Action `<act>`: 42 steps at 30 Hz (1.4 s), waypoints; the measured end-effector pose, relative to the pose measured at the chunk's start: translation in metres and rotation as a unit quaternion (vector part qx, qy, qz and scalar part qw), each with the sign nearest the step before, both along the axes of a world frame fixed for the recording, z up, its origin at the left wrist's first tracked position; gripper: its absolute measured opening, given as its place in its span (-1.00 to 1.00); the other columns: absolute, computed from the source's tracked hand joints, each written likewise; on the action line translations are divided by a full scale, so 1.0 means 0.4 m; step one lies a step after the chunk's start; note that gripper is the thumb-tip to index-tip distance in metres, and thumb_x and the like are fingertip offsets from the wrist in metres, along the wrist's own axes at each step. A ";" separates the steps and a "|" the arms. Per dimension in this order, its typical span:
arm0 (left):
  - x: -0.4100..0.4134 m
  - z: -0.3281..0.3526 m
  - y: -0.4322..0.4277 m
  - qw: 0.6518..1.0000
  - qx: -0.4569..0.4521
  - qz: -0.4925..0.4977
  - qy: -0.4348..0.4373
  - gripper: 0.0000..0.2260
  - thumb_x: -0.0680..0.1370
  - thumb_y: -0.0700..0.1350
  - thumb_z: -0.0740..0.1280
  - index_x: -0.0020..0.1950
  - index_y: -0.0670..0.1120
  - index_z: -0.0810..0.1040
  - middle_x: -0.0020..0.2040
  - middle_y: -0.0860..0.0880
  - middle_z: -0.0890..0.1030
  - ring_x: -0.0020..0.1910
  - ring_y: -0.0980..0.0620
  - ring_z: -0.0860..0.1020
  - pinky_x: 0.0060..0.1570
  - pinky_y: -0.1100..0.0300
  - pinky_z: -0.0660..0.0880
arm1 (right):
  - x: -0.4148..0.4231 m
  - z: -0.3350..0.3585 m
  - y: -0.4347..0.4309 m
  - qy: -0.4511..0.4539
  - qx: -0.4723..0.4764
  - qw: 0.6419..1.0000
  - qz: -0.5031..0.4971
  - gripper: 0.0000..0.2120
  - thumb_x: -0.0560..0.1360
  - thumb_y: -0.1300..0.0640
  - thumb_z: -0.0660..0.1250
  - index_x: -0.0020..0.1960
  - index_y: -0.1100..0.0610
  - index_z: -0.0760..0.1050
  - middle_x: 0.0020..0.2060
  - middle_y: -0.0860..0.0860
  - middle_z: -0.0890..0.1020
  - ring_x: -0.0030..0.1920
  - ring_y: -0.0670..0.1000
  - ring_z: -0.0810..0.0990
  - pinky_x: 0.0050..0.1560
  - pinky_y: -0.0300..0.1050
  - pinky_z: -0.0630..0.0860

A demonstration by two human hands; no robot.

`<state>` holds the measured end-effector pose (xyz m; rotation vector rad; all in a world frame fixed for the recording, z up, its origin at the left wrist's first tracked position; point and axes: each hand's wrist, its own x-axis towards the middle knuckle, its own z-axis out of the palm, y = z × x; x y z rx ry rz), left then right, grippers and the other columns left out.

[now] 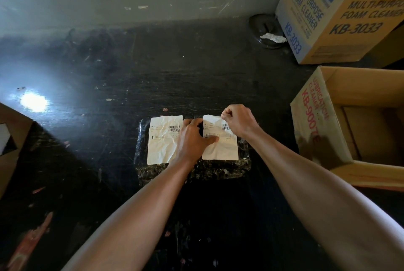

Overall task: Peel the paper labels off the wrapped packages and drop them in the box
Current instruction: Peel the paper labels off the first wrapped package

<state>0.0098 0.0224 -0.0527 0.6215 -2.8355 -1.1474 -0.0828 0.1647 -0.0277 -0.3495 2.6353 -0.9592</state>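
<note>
Early stage: our right hand [237, 121] pinches the far corner of the right label [220, 149], our left hand [192, 137] thumb-presses it onto the wrapped package [218, 170], left label [162, 141] unpeeled, no labels seen in the box [314, 117].

right hand [237, 120] pinches right label [220, 148] corner; left hand [192, 139] presses it.

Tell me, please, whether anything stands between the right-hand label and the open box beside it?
Nothing visible does. The right hand pinches the right label at its top corner, the left hand presses on it, and only bare dark surface separates it from the open box to the right.
</note>
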 end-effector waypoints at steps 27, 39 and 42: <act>-0.005 -0.003 0.000 1.000 0.006 0.002 -0.016 -0.24 0.33 0.11 0.59 0.44 -0.11 0.42 0.30 -0.09 0.45 0.19 -0.07 0.53 0.18 0.00 0.52 | -0.014 0.009 -0.014 0.063 0.021 0.997 0.026 -0.90 0.53 0.15 0.44 -0.06 0.06 0.51 -0.04 -0.02 0.55 -0.11 -0.09 0.54 -0.19 -0.27 0.41; -0.005 -0.004 0.010 1.000 0.015 0.027 -0.002 -0.26 0.29 0.08 0.61 0.40 -0.08 0.46 0.24 -0.06 0.48 0.14 -0.03 0.54 0.14 0.04 0.53 | 0.004 0.013 0.015 0.090 -0.020 0.994 0.064 -0.92 0.54 0.16 0.44 -0.11 0.08 0.56 -0.15 -0.06 0.58 -0.16 -0.13 0.56 -0.20 -0.35 0.42; -0.006 -0.002 0.013 0.999 0.010 0.030 -0.002 -0.28 0.29 0.09 0.61 0.38 -0.08 0.48 0.23 -0.06 0.50 0.12 -0.03 0.55 0.11 0.07 0.53 | 0.013 0.016 0.020 0.100 -0.032 0.992 0.065 -0.92 0.54 0.16 0.44 -0.11 0.08 0.57 -0.17 -0.08 0.58 -0.18 -0.15 0.56 -0.19 -0.33 0.43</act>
